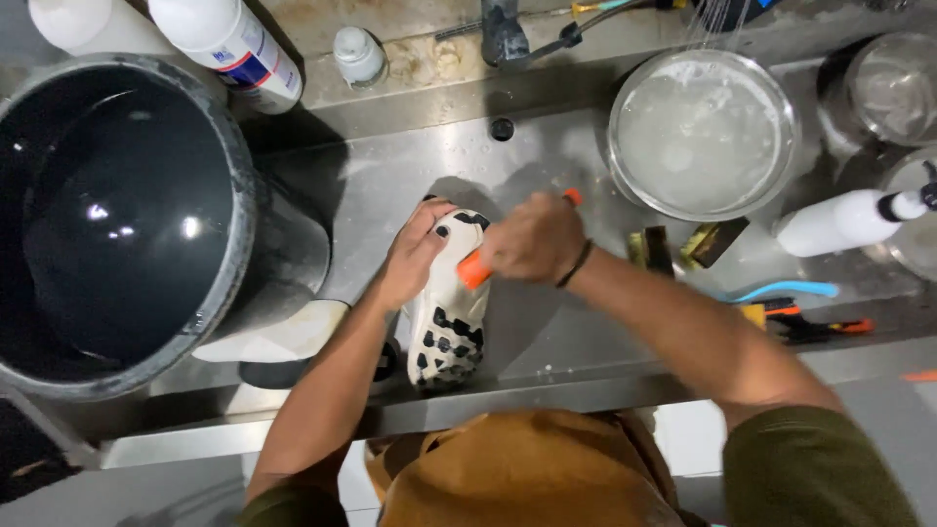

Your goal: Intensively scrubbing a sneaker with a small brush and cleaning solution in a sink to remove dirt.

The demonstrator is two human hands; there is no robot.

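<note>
The left hand (415,259) grips the white shoe (447,327), the right hand (532,237) clutches an orange brush (475,269), and the wet shoe might slip.

A white shoe (447,322) with black studs lies sole-up on the steel counter (547,342), heel toward the front edge. An orange-handled brush (475,270) rests across its upper part.
</note>
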